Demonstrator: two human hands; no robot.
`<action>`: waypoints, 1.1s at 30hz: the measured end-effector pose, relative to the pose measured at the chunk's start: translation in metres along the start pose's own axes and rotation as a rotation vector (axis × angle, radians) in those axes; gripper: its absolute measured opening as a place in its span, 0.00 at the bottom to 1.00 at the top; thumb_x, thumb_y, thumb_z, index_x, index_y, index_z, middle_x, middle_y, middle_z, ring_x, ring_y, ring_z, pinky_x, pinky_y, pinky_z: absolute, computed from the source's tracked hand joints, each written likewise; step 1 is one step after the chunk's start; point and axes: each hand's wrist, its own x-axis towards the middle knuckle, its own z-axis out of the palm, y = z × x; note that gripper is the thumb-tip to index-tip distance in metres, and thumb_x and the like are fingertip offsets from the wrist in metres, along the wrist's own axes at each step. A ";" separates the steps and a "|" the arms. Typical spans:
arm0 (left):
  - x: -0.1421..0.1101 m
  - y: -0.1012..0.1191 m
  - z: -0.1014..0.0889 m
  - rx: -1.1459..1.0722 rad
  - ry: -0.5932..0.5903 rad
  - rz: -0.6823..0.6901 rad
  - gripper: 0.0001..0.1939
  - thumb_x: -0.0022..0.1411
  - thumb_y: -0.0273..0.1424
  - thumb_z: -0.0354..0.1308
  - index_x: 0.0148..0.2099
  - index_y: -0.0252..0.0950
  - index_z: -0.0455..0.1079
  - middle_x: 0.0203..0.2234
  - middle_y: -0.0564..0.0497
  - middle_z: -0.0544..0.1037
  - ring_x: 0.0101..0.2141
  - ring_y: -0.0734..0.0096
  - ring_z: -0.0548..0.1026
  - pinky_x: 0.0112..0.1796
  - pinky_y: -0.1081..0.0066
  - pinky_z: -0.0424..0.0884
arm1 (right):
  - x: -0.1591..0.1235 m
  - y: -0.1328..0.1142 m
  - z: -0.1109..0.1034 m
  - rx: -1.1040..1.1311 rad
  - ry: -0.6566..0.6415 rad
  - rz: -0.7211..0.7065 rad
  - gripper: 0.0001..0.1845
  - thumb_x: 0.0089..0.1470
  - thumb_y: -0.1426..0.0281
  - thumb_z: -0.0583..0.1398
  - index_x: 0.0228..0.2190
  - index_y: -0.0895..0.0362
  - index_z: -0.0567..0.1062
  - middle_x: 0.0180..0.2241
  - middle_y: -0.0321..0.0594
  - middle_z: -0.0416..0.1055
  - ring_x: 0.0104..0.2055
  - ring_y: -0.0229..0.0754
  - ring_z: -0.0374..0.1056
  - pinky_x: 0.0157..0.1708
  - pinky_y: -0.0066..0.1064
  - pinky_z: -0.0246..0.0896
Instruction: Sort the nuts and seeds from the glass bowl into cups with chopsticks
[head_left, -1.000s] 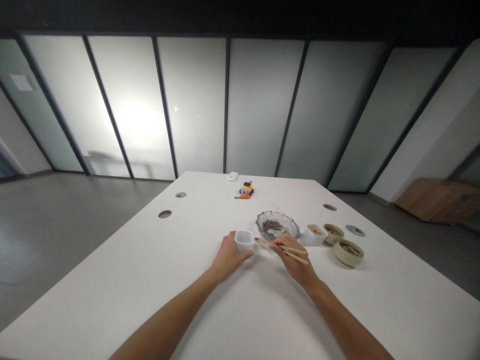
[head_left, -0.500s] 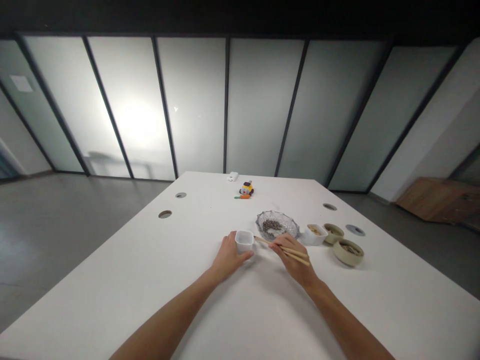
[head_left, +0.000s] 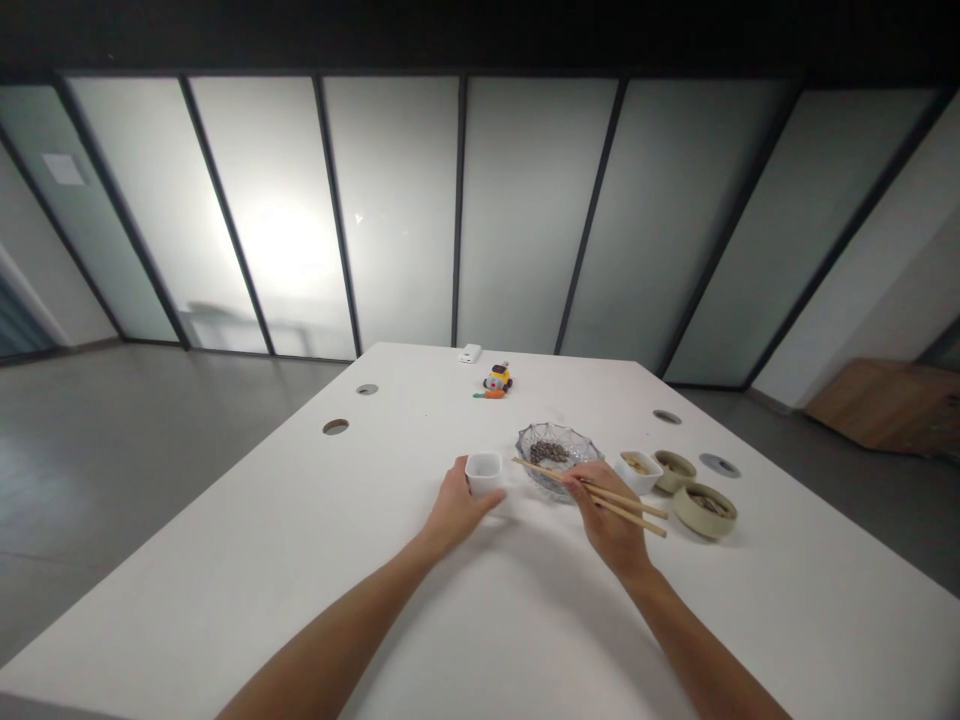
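Observation:
My left hand (head_left: 459,505) is wrapped round a small white square cup (head_left: 484,472), with the thumb on the near side. No contents show inside the cup. In my right hand (head_left: 606,505) is a pair of wooden chopsticks (head_left: 626,505), held slantwise with the tips pointing left over the near rim of a clear faceted glass bowl (head_left: 583,447). Dark small pieces, perhaps beans or seeds, lie in that bowl. The chopstick tips are close to the cup's right side, apart from it. Whether they pinch anything is too small to tell.
Right of the glass bowl stand a white dish (head_left: 637,478) of yellowish pieces and two olive-green bowls, a far one (head_left: 679,480) and a near one (head_left: 703,515). Farther back are a toy car (head_left: 499,378), a toy carrot (head_left: 491,395) and a white device (head_left: 470,353). Round holes (head_left: 336,427) pierce the table.
My right hand has moved right, taking the chopsticks from the cup's rim to over the glass bowl's edge. My left hand keeps its hold on the cup. The view has shifted slightly.

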 end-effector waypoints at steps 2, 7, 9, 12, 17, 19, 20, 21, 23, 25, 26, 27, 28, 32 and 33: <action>0.004 -0.002 -0.004 -0.071 0.070 -0.023 0.23 0.60 0.37 0.68 0.53 0.37 0.66 0.47 0.44 0.80 0.46 0.59 0.78 0.48 0.64 0.72 | -0.003 -0.002 0.003 0.026 -0.052 0.000 0.19 0.67 0.53 0.59 0.30 0.51 0.78 0.29 0.40 0.77 0.31 0.45 0.72 0.34 0.37 0.70; 0.013 -0.008 -0.009 -0.118 0.216 -0.087 0.25 0.58 0.38 0.69 0.53 0.35 0.66 0.44 0.43 0.81 0.43 0.60 0.80 0.43 0.65 0.74 | -0.013 -0.004 0.014 0.138 -0.178 0.017 0.17 0.67 0.55 0.60 0.31 0.50 0.78 0.30 0.40 0.78 0.33 0.46 0.74 0.34 0.38 0.71; 0.015 -0.011 -0.009 -0.124 0.270 -0.081 0.26 0.58 0.38 0.69 0.54 0.34 0.66 0.46 0.42 0.80 0.44 0.59 0.80 0.45 0.64 0.74 | -0.016 -0.004 0.018 0.170 -0.188 0.024 0.16 0.67 0.56 0.60 0.31 0.51 0.78 0.31 0.40 0.78 0.33 0.46 0.74 0.35 0.38 0.72; 0.020 -0.016 -0.011 -0.108 0.332 -0.053 0.28 0.58 0.37 0.70 0.56 0.34 0.66 0.47 0.41 0.80 0.48 0.58 0.79 0.49 0.62 0.73 | -0.020 -0.005 0.023 0.195 -0.188 0.024 0.15 0.67 0.58 0.61 0.31 0.51 0.79 0.32 0.40 0.79 0.34 0.45 0.75 0.37 0.37 0.72; 0.028 -0.020 -0.025 -0.124 0.372 -0.053 0.26 0.59 0.37 0.69 0.56 0.34 0.66 0.46 0.41 0.80 0.46 0.57 0.80 0.48 0.61 0.74 | -0.025 -0.008 0.028 0.221 -0.177 -0.001 0.12 0.67 0.60 0.61 0.34 0.51 0.79 0.34 0.39 0.80 0.36 0.44 0.76 0.39 0.36 0.73; 0.031 -0.022 -0.031 -0.116 0.402 -0.065 0.26 0.59 0.36 0.68 0.55 0.34 0.66 0.46 0.41 0.80 0.46 0.57 0.80 0.48 0.61 0.74 | -0.027 -0.009 0.030 0.228 -0.178 -0.012 0.11 0.67 0.61 0.61 0.35 0.51 0.80 0.34 0.39 0.80 0.36 0.44 0.76 0.39 0.36 0.73; 0.032 -0.023 -0.034 -0.109 0.405 -0.074 0.26 0.59 0.36 0.68 0.55 0.34 0.66 0.46 0.40 0.80 0.46 0.57 0.80 0.48 0.60 0.74 | -0.027 -0.009 0.031 0.230 -0.180 -0.012 0.11 0.67 0.61 0.61 0.35 0.51 0.80 0.35 0.39 0.80 0.36 0.44 0.76 0.39 0.36 0.73; 0.034 -0.024 -0.036 -0.103 0.412 -0.083 0.26 0.59 0.36 0.68 0.55 0.33 0.66 0.46 0.40 0.80 0.46 0.57 0.80 0.48 0.60 0.74 | -0.027 -0.010 0.033 0.233 -0.183 -0.007 0.10 0.67 0.61 0.61 0.35 0.51 0.80 0.35 0.39 0.80 0.37 0.44 0.76 0.40 0.36 0.73; 0.036 -0.027 -0.038 -0.097 0.430 -0.098 0.25 0.59 0.36 0.69 0.55 0.33 0.66 0.47 0.40 0.80 0.47 0.57 0.80 0.48 0.60 0.74 | -0.025 -0.011 0.039 0.241 -0.177 0.010 0.11 0.67 0.60 0.61 0.35 0.51 0.81 0.36 0.40 0.80 0.38 0.45 0.77 0.41 0.37 0.73; 0.037 -0.031 -0.038 -0.093 0.440 -0.096 0.26 0.59 0.35 0.69 0.55 0.34 0.66 0.47 0.40 0.80 0.48 0.57 0.79 0.49 0.61 0.73 | -0.021 -0.012 0.048 0.258 -0.169 0.019 0.11 0.67 0.60 0.61 0.35 0.51 0.81 0.36 0.41 0.80 0.38 0.46 0.76 0.42 0.38 0.73; 0.037 -0.032 -0.038 -0.087 0.441 -0.089 0.26 0.59 0.36 0.69 0.55 0.34 0.65 0.48 0.40 0.80 0.48 0.57 0.79 0.50 0.61 0.73 | -0.019 -0.013 0.053 0.268 -0.173 0.017 0.12 0.67 0.60 0.61 0.35 0.51 0.81 0.36 0.41 0.80 0.39 0.46 0.76 0.42 0.38 0.73; 0.037 -0.033 -0.037 -0.075 0.442 -0.082 0.26 0.59 0.36 0.68 0.56 0.34 0.65 0.49 0.40 0.79 0.49 0.57 0.78 0.51 0.60 0.73 | -0.017 -0.014 0.058 0.277 -0.184 0.013 0.12 0.67 0.60 0.61 0.36 0.51 0.82 0.37 0.41 0.80 0.39 0.46 0.76 0.43 0.38 0.73; 0.038 -0.034 -0.037 -0.062 0.444 -0.076 0.26 0.59 0.37 0.68 0.56 0.34 0.65 0.49 0.40 0.79 0.49 0.57 0.78 0.51 0.60 0.72 | -0.016 -0.014 0.063 0.283 -0.202 0.006 0.12 0.68 0.60 0.61 0.37 0.51 0.82 0.37 0.42 0.79 0.40 0.46 0.76 0.43 0.38 0.73; 0.039 -0.037 -0.035 -0.055 0.451 -0.079 0.26 0.58 0.38 0.69 0.54 0.34 0.66 0.46 0.41 0.80 0.47 0.58 0.78 0.49 0.61 0.73 | -0.017 -0.019 0.079 0.263 -0.303 -0.057 0.12 0.69 0.60 0.60 0.41 0.50 0.82 0.39 0.42 0.79 0.42 0.46 0.77 0.42 0.38 0.73; 0.040 -0.038 -0.035 -0.062 0.448 -0.074 0.26 0.58 0.38 0.68 0.54 0.34 0.66 0.46 0.42 0.80 0.46 0.58 0.79 0.49 0.61 0.73 | -0.019 -0.020 0.081 0.251 -0.326 -0.080 0.12 0.69 0.60 0.59 0.41 0.50 0.82 0.40 0.43 0.79 0.42 0.46 0.77 0.42 0.38 0.73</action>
